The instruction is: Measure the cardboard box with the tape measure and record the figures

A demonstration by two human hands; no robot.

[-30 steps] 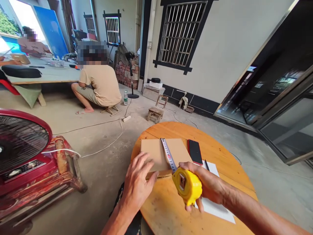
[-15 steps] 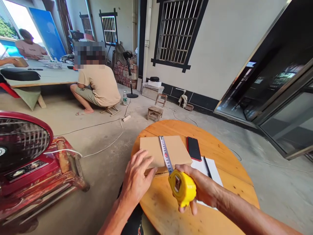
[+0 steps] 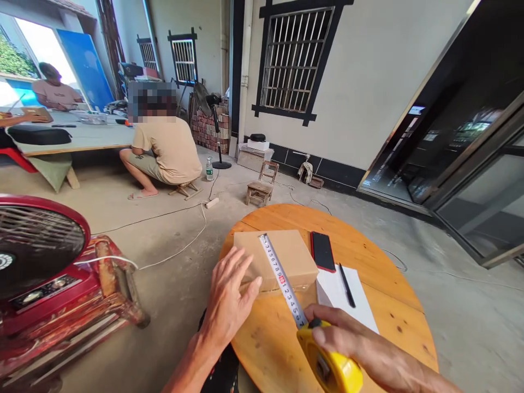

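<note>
Left hand (image 3: 229, 297): flat, fingers spread open, pressing on near-left corner of flat tan cardboard box (image 3: 275, 258).
Right hand (image 3: 341, 338): fingers wrapped tight around yellow plastic tape measure case (image 3: 331, 371), at near edge of table, low in view.
Tape blade (image 3: 281, 278): white steel strip with black numerals, drawn out from case, lying diagonally across top of box, tip at far edge of box.
Box position: on left part of round orange wooden table (image 3: 368, 262), near its left rim.
Beside box, right: black phone with red edge (image 3: 322, 251), touching or just beside box; nearer, white paper sheet (image 3: 346, 297) with black pen (image 3: 347, 286) lying on it.
Left of table: red floor fan (image 3: 36, 256) on concrete floor, white cable trailing past.
Beyond: small wooden stool (image 3: 261, 185); a person in beige shirt (image 3: 167, 150) crouching, back turned, well apart from table; another person at long table (image 3: 82, 136) farther off.
</note>
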